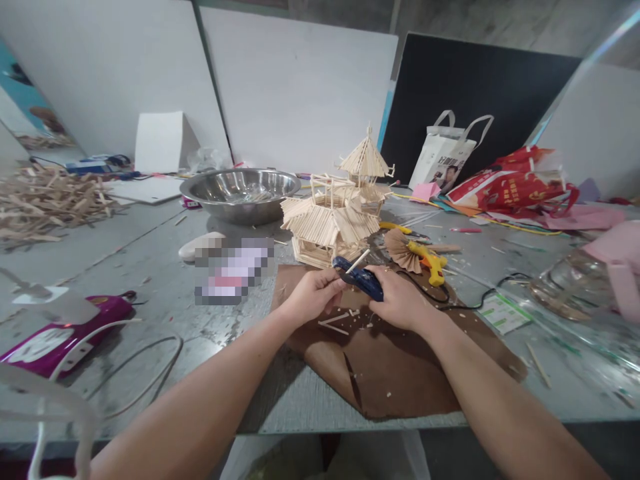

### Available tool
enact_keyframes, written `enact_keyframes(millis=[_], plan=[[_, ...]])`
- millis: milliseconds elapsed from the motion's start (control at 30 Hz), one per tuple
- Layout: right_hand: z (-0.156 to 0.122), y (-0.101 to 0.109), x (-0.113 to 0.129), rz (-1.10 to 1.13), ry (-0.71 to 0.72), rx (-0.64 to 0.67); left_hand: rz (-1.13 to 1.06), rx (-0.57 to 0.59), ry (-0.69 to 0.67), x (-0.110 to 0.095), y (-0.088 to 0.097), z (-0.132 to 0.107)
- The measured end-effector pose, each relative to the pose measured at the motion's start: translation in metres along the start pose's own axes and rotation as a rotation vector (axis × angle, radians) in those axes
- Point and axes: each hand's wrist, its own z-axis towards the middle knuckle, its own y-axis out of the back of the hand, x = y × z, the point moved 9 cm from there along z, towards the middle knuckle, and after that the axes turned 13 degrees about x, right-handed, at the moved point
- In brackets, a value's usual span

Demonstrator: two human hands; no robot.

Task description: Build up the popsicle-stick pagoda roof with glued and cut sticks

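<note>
My right hand is closed around a dark blue hand cutter just above the brown sheet. A short thin wooden stick slants up across the cutter's jaws. My left hand pinches at the lower end of that stick, its fingertips close against the cutter. Right behind the hands stands a model pavilion built of thin pale sticks, with a ring-shaped opening in its roof. Cut stick pieces and small crumbs lie on the brown sheet under my hands.
A yellow glue gun with a black cord lies right of the pavilion. Behind it stands a second, pointed-roof tower. A steel basin, a stick pile and a purple power strip are leftward; a clear jug is rightward.
</note>
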Motion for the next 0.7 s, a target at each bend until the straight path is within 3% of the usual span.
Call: enact_keyframes(millis=[133,233,533,700], plan=[[0.003,-0.003,-0.005,-0.018,0.008,0.021,-0.095,0.025,0.031,0.001,0.002,-0.001],[0.004,-0.003,-0.013,-0.065,-0.043,0.018,-0.044,0.006,0.056,0.001,0.006,0.000],[0.006,-0.012,-0.025,-0.231,-0.147,0.136,0.623,-0.185,0.080,-0.013,0.020,-0.003],[0.009,-0.021,-0.024,-0.285,-0.129,0.168,0.796,-0.169,0.082,-0.014,0.016,-0.002]])
